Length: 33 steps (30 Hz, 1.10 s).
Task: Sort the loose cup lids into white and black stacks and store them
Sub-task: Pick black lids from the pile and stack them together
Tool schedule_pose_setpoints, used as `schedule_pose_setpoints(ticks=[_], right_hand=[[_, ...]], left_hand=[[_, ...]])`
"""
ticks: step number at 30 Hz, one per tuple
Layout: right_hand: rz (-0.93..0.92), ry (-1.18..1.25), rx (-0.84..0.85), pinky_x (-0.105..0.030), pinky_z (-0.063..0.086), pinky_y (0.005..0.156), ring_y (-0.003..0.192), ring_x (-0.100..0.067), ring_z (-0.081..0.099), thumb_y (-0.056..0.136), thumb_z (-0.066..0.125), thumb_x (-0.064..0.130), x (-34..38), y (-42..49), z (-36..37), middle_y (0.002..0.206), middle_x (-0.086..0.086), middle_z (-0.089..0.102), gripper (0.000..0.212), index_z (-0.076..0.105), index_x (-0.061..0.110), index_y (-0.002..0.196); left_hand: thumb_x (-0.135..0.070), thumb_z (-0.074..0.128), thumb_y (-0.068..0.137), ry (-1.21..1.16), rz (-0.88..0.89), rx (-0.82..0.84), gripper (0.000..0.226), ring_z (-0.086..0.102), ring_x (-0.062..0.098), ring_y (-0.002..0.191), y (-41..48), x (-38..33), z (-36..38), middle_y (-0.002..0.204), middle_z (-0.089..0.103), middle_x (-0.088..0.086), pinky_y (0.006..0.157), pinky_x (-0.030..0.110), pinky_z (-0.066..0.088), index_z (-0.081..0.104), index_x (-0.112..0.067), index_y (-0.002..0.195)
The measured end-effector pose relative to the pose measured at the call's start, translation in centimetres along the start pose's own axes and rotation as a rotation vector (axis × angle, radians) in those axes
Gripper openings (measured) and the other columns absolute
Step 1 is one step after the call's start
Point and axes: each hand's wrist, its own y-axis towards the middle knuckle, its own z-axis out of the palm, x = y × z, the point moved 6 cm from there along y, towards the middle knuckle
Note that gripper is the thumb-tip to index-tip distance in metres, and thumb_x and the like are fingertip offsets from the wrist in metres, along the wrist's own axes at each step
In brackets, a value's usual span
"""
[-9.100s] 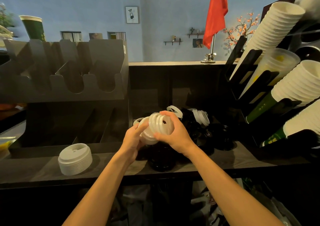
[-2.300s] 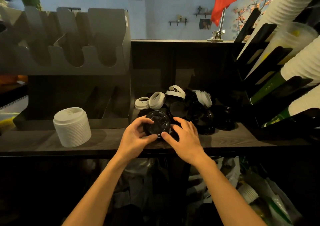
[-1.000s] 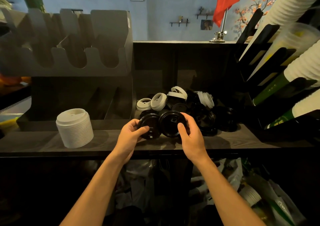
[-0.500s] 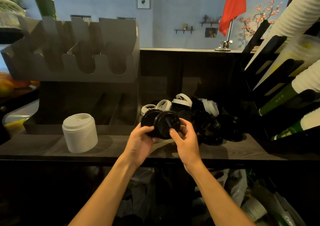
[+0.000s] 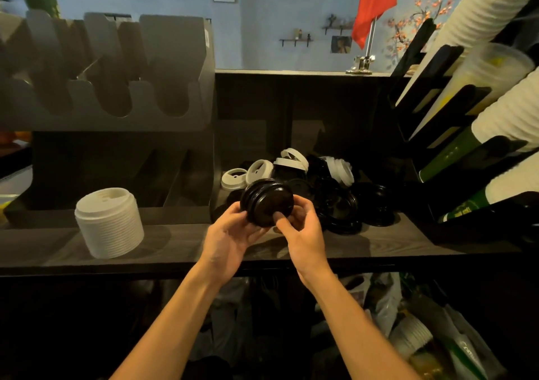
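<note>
Both hands hold a short stack of black lids (image 5: 267, 201) on its side above the dark shelf (image 5: 186, 248). My left hand (image 5: 230, 235) cups it from the left and below; my right hand (image 5: 303, 228) grips its right rim, thumb on the face. Behind lies a loose pile: black lids (image 5: 341, 204) and a few white lids (image 5: 259, 169). A tall stack of white lids (image 5: 109, 222) stands upright on the shelf at the left.
A grey slotted lid holder (image 5: 116, 88) sits above the left of the shelf. Racks of stacked paper cups (image 5: 501, 111) slant in from the right. Bags and cups (image 5: 414, 333) fill the space under the shelf.
The two black lids held apart a second ago are now pressed together into one stack. Both hands have lifted it slightly off the pile.
</note>
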Motion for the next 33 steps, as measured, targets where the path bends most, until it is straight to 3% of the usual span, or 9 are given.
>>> schedule_pose_setpoints(ticks=[5,10,16,20,24,29,31,33], right_hand=[[-0.042,-0.019,0.002,-0.025,0.056,0.089,0.107,-0.003,0.065,0.089,0.073,0.011,0.3,-0.4,-0.2,0.112,0.008,0.069,0.043,0.061,0.033,0.125],[-0.056,0.025,-0.017,-0.022,0.055,0.087,0.108,-0.003,0.065,0.089,0.07,0.005,0.6,-0.5,-0.5,0.114,0.008,0.069,0.046,0.061,0.031,0.126],[-0.038,0.069,0.014,-0.025,0.057,0.086,0.11,-0.009,0.065,0.089,0.065,-0.003,0.6,-0.7,-0.5,0.115,0.003,0.069,0.048,0.064,0.029,0.124],[-0.029,0.108,0.036,-0.035,0.059,0.09,0.113,-0.016,0.065,0.091,0.064,0.003,0.3,-0.6,-0.4,0.118,0.001,0.069,0.041,0.066,0.031,0.12],[-0.055,0.08,0.012,-0.029,0.058,0.089,0.112,-0.011,0.066,0.093,0.067,0.006,0.4,-0.5,-0.6,0.117,0.005,0.07,0.039,0.065,0.028,0.125],[-0.174,-0.135,0.024,-0.023,0.053,0.094,0.116,-0.002,0.059,0.098,0.062,0.02,0.8,-0.7,-0.9,0.125,0.013,0.061,0.032,0.059,0.033,0.127],[-0.295,-0.364,-0.112,-0.024,0.051,0.096,0.116,-0.001,0.054,0.099,0.06,0.023,1.3,-0.8,-3.0,0.125,0.014,0.055,0.028,0.057,0.032,0.125],[-0.304,-0.662,-0.174,-0.031,0.049,0.096,0.117,-0.003,0.049,0.094,0.065,0.031,1.1,-0.9,-5.1,0.123,0.015,0.05,0.031,0.059,0.029,0.124]], left_hand=[[-0.044,0.052,0.094,0.173,0.063,-0.055,0.046,0.07,0.025,0.116,0.0,-0.3,1.0,0.12,0.074,0.01,0.092,0.037,0.056,0.067,-0.012,0.124],[-0.035,0.057,0.094,0.204,0.108,-0.07,0.037,0.072,0.024,0.107,0.0,-0.1,0.4,0.111,0.075,0.005,0.08,0.032,0.06,0.062,-0.008,0.118],[-0.033,0.074,0.09,0.294,0.076,-0.02,0.041,0.073,0.03,0.107,-0.2,0.3,0.9,0.113,0.075,0.015,0.09,0.044,0.059,0.066,-0.004,0.118],[-0.027,0.065,0.093,0.354,0.088,-0.041,0.03,0.075,0.025,0.096,-0.2,0.7,0.9,0.101,0.077,0.013,0.081,0.032,0.06,0.067,-0.002,0.109],[-0.025,0.074,0.083,0.297,0.07,-0.03,0.038,0.075,0.027,0.098,-0.2,0.3,0.8,0.105,0.076,0.013,0.078,0.032,0.061,0.065,-0.003,0.112],[-0.003,0.073,0.088,0.324,0.113,-0.136,0.017,0.075,0.027,0.092,-0.1,0.2,0.1,0.096,0.077,0.009,0.073,0.033,0.062,0.064,-0.006,0.102],[-0.004,0.072,0.089,0.345,0.112,-0.193,0.013,0.075,0.028,0.092,0.0,0.4,-0.3,0.096,0.076,0.011,0.078,0.038,0.062,0.063,-0.009,0.097],[-0.005,0.072,0.089,0.376,0.086,-0.223,0.011,0.074,0.03,0.097,0.4,0.7,-0.6,0.098,0.076,0.013,0.09,0.046,0.059,0.065,-0.01,0.097]])
